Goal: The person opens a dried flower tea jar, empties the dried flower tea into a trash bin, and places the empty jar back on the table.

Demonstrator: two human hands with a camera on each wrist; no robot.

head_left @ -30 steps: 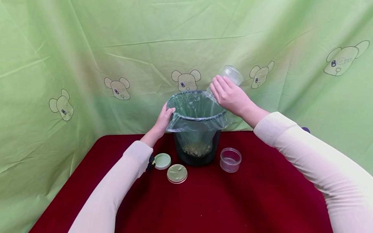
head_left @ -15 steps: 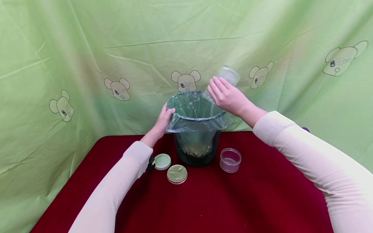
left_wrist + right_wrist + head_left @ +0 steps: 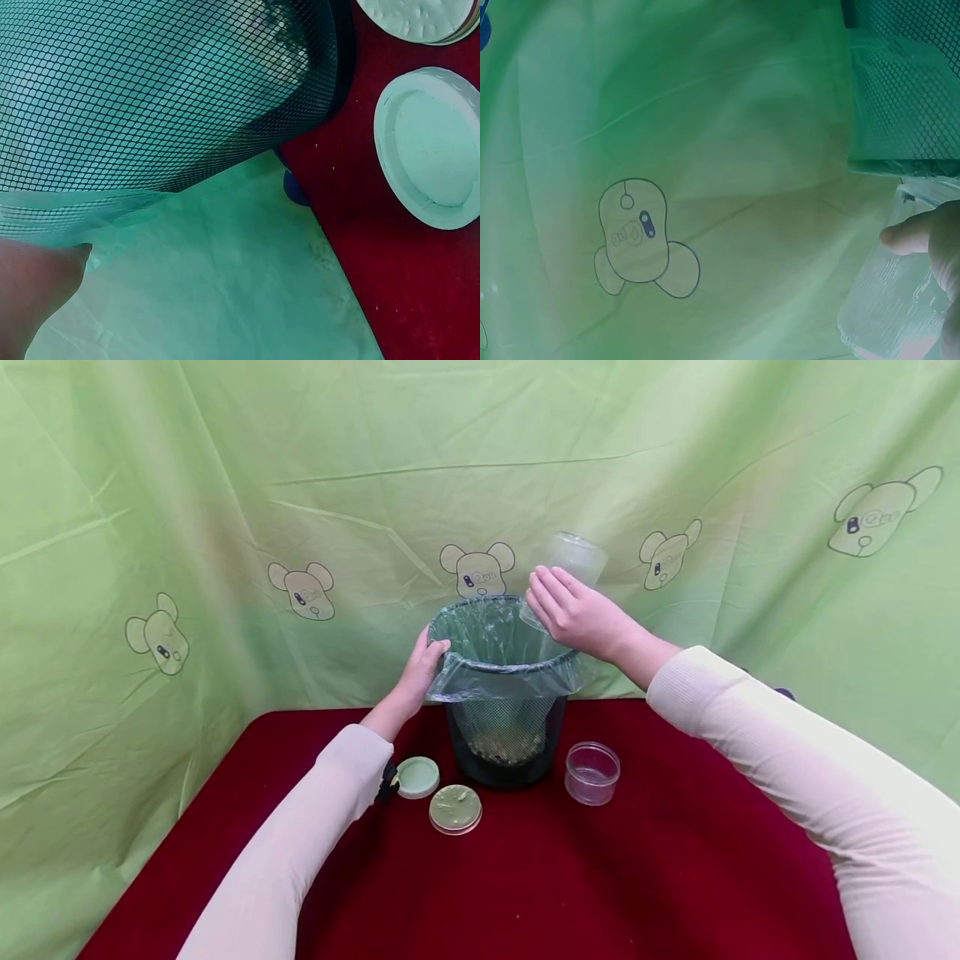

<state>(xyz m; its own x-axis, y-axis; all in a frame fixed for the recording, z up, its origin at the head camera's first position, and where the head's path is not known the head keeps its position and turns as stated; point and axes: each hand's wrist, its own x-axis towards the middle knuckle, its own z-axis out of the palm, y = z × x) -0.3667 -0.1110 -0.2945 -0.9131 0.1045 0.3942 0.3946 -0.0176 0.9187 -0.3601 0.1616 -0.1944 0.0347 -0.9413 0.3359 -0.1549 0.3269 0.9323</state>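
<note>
A black mesh waste bin [image 3: 506, 760] stands at the table's far edge, lined with a clear plastic bag [image 3: 510, 685] folded over its rim. My left hand [image 3: 420, 668] grips the bin's left rim, thumb over the bag. In my right hand [image 3: 581, 614] is a clear jar [image 3: 577, 558], bottom up and tilted, its mouth over the bin's right side. The right wrist view shows the thumb pressed on the ridged jar [image 3: 892, 292]. Pale bits show through the mesh low in the bin. The bin's wall [image 3: 150, 90] fills much of the left wrist view.
A clear round tub [image 3: 592, 774] stands right of the bin on the red tablecloth [image 3: 570, 877]. To the left lie a pale green lid [image 3: 417, 777] and a gold-toned lid [image 3: 455, 808]. A green printed curtain [image 3: 360, 460] hangs close behind.
My right hand has shifted a little left and slightly down with the jar, which now stands more steeply bottom up. The left hand keeps its place on the rim.
</note>
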